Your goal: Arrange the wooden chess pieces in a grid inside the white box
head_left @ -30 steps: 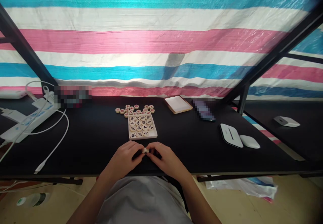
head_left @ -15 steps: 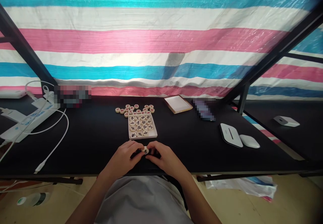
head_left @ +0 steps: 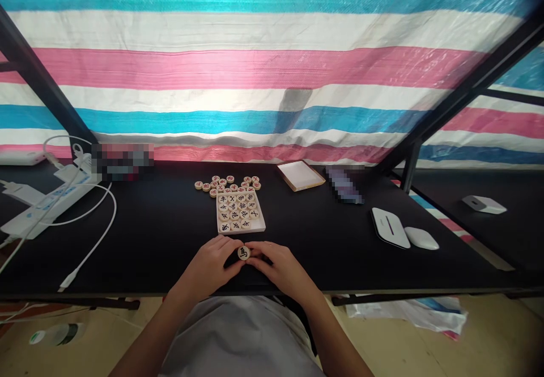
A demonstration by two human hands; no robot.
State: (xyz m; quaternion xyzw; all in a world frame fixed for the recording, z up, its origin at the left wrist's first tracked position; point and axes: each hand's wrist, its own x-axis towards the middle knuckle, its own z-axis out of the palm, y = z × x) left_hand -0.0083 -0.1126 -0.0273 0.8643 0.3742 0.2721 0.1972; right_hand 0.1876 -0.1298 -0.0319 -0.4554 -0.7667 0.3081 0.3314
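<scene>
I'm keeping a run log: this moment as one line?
left hand: holds piece; right hand: holds piece; box: gap front-right; red pieces: behind box; lid: off

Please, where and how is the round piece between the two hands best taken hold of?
I would take the round piece by its rim, coming from the left and right sides. It is a disc, its marked face turned toward the camera, so a hold on the edge should leave that face uncovered. The left hand and right hand meet it from those sides.

White power strip left; striped tarp behind.
</scene>
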